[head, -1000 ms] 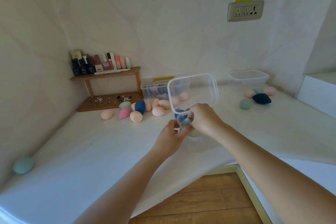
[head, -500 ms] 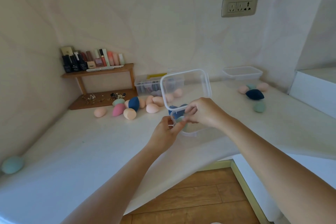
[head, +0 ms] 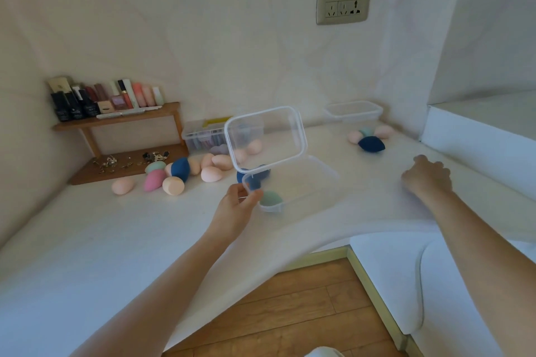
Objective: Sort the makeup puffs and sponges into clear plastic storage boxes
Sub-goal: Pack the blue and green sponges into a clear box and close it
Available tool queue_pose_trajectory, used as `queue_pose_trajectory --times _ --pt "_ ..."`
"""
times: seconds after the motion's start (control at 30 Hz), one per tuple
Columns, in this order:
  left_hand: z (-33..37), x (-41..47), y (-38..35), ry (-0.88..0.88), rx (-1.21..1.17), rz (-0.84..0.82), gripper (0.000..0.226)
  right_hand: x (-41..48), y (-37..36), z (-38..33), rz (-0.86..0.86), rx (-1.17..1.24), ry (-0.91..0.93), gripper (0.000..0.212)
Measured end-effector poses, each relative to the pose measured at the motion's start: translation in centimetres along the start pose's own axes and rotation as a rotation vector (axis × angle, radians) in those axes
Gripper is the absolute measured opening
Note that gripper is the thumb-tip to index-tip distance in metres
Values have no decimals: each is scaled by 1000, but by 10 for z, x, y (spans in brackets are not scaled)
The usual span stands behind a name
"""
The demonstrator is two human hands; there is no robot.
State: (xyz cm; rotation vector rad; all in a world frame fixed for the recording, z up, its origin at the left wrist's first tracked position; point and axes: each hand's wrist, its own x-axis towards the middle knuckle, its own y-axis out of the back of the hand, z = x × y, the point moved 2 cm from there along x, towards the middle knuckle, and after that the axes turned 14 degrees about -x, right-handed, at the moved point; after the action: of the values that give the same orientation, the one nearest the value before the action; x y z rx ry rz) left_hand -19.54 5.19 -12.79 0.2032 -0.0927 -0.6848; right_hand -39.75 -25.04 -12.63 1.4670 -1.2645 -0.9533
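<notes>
Loose sponges (head: 211,174) lay left on the desk (head: 87,240), then the left hand (head: 236,207) pinched the near corner of the clear box (head: 307,182), lid (head: 265,136) tipped up, green sponge (head: 271,198) and blue sponge (head: 255,180) inside. Imo the move was pinning that corner hard so the box wouldn't skate when the next one dropped in. The right hand (head: 427,175) sat knuckles-up short of the right pile (head: 371,144), fingers (head: 436,166) curled under, tips hidden, so couldn't tell if they gripped anything.
</notes>
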Motion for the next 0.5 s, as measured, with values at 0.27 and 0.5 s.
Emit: queue_pose_trajectory --times 0.27,0.5 --pt "-1 0 -3 32 -46 26 44 -35 29 -51 105 395 384 39" --pt "1 -1 9 -44 -111 207 48 -89 51 -106 -61 532 772 31"
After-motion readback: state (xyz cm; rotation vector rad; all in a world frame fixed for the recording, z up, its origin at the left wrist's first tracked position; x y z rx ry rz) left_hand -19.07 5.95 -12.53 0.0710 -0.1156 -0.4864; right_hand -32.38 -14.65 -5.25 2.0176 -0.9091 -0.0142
